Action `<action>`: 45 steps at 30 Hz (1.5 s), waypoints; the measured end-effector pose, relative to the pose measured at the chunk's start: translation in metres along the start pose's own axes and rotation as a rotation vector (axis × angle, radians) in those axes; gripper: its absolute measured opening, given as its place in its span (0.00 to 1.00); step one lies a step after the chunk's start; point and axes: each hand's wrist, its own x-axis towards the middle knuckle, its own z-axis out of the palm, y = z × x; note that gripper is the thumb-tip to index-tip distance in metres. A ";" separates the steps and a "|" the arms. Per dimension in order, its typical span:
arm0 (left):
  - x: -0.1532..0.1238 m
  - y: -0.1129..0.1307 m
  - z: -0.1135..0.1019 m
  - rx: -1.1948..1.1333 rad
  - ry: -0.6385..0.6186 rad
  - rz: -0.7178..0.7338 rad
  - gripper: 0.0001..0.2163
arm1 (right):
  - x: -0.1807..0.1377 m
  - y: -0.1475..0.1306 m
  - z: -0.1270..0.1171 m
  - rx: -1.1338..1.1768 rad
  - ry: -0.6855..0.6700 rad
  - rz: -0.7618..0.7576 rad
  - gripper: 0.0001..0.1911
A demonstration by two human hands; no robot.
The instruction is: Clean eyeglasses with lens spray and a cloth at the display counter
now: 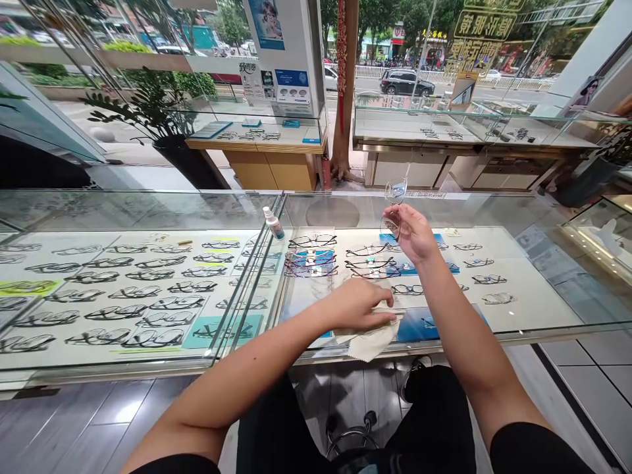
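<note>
My right hand (415,230) is raised above the glass counter, pinching a pair of thin-framed eyeglasses (396,191) turned on end, one lens above the other. Lower down, my left hand (363,304) is palm down over a pale cleaning cloth (368,343), its thumb and forefinger apart with curled fingers against the fabric. The cloth spreads from beneath the hand to the counter's near edge. Left of the raised glasses, a stack of eyeglasses (312,242) sits on the counter, with another dark-framed stack (371,266) beside it.
A small white spray bottle (274,224) stands on the counter near the glass joint. Rows of eyeglasses (143,291) fill the left showcase. Beneath me is a wheeled stool base (350,434). Farther off are a potted plant (172,141) and another display case (266,141).
</note>
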 end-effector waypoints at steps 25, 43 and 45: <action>-0.002 -0.031 -0.042 -1.278 0.529 -0.314 0.27 | -0.007 -0.007 0.007 0.002 -0.012 0.034 0.22; 0.004 -0.037 -0.041 -1.147 0.652 -0.284 0.28 | -0.020 -0.006 0.025 0.028 -0.118 0.091 0.24; 0.004 -0.035 -0.041 -1.139 0.623 -0.262 0.28 | -0.021 -0.004 0.028 0.029 -0.128 0.109 0.25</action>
